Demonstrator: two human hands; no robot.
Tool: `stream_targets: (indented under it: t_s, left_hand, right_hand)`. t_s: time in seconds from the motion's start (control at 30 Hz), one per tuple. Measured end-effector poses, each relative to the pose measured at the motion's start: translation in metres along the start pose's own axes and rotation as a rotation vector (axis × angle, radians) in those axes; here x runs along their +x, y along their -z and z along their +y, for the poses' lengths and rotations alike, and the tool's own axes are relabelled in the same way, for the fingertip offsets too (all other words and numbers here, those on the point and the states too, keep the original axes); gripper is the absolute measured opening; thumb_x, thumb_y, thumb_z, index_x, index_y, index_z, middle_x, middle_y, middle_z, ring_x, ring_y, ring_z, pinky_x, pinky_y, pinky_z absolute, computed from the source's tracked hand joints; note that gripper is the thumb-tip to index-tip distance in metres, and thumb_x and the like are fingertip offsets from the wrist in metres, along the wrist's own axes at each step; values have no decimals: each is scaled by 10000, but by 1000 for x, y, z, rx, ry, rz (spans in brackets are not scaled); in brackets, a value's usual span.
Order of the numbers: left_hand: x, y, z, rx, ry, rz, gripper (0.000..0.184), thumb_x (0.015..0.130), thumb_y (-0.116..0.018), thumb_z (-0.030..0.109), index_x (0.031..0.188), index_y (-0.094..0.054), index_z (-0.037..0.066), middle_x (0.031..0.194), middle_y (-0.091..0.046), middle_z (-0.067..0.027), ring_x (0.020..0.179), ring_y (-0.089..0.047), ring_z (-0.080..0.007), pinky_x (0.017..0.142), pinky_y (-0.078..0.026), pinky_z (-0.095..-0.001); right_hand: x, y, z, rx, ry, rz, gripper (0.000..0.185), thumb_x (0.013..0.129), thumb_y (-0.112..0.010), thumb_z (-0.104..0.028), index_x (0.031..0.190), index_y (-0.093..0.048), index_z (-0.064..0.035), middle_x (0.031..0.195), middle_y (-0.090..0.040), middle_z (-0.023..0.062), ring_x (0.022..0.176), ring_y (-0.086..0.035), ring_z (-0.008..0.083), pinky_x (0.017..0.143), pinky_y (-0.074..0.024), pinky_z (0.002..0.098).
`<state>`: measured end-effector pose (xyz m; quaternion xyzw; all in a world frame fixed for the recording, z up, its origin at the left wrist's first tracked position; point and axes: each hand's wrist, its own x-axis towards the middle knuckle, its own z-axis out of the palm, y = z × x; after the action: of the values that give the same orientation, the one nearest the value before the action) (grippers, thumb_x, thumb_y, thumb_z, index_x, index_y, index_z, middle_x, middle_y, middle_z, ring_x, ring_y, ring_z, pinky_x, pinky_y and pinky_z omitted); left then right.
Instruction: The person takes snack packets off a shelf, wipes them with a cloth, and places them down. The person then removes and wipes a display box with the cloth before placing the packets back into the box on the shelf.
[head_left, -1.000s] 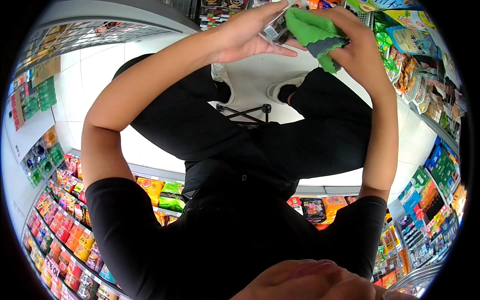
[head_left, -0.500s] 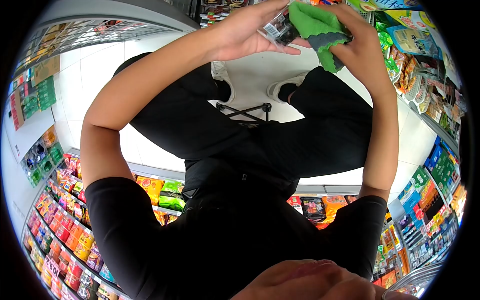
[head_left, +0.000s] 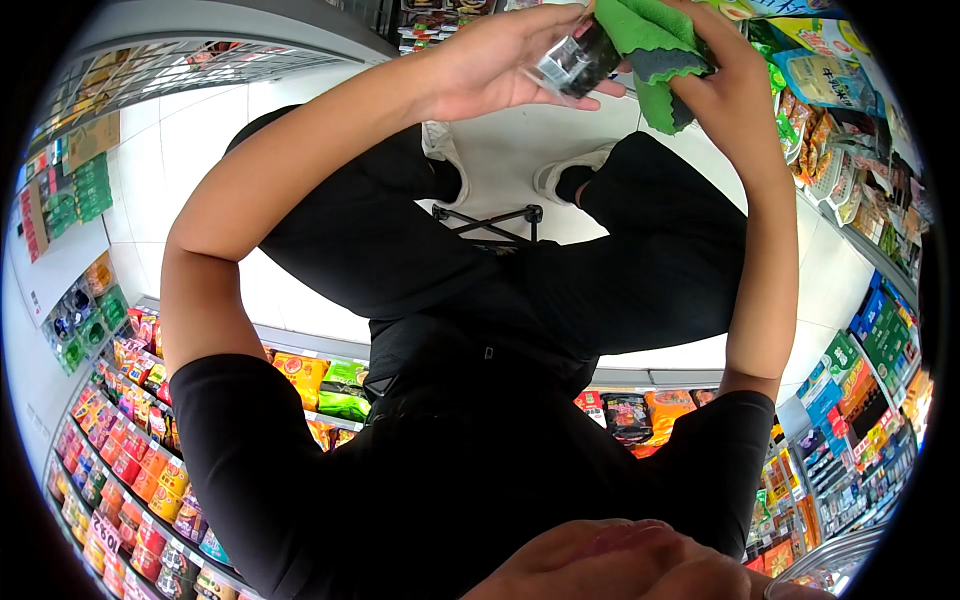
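My left hand (head_left: 505,65) is at the top centre, palm turned up, holding a small clear plastic package (head_left: 575,65) with dark contents and a white barcode label. To its right my right hand (head_left: 725,75) grips a green cloth (head_left: 650,35) with a dark grey underside and wavy edge. The cloth is beside the package, right at its upper right side. Some fingertips of my left hand show below the package; others are hidden behind it.
Snack bags hang and lie on the right shelf (head_left: 825,80). A wire rack (head_left: 200,65) stands at the upper left. Below my hands are my knees, shoes and a folding stool's black legs (head_left: 490,222). Shelves of colourful packets (head_left: 130,455) line the lower left.
The green cloth and my right hand have shifted slightly right and up. More of the package shows, and its barcode label has tilted and moved a little right.
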<state>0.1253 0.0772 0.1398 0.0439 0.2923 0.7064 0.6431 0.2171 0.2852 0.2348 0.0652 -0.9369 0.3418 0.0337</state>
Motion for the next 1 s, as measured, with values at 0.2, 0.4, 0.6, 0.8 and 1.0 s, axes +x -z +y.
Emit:
stream_targets:
  t_s: [0.2, 0.4, 0.6, 0.8, 1.0]
  left_hand:
    - [-2, -1, -4, -15, -14, 99, 509, 1127, -379, 389, 1529, -415, 78, 1447, -563, -70, 1263, -622, -212, 1020, -565, -421]
    - [1, 4, -2, -6, 20, 4, 488, 1132, -373, 379, 1516, -433, 85, 1434, -572, -77, 1266, -620, -192, 1014, -575, -394]
    - [-2, -4, -4, -16, 19, 102, 488, 1134, -361, 380, 1521, -428, 90, 1456, -564, -77, 1278, -614, -190, 1026, -572, -403]
    - [-1, 1, -1, -24, 31, 63, 496, 1137, -343, 371, 1539, -404, 88, 1460, -563, -64, 1286, -609, -191, 1050, -555, -387]
    - [1, 6, -2, -45, 7, 24, 488, 1135, -352, 364, 1530, -421, 86, 1454, -572, -64, 1265, -620, -183, 1038, -553, -371]
  right_hand:
    - [0, 3, -3, -41, 81, -81, 488, 701, -696, 36, 1187, -693, -8, 1028, -679, 163, 973, -658, 321, 876, -511, 374]
    - [0, 1, -2, 50, 20, -38, 496, 705, -703, 35, 1199, -684, -8, 1045, -685, 166, 992, -663, 322, 890, -509, 377]
    - [1, -1, 0, 67, 31, -58, 478, 704, -709, 41, 1179, -691, -5, 1047, -688, 168, 983, -668, 318, 872, -516, 366]
    - [-4, -14, 4, 87, 110, -2, 481, 710, -698, 42, 1190, -691, -4, 1033, -685, 165, 963, -669, 309, 858, -518, 360]
    - [-2, -6, 14, 79, 80, -16, 484, 715, -698, 47, 1196, -695, -3, 1016, -682, 156, 959, -665, 304, 859, -518, 363]
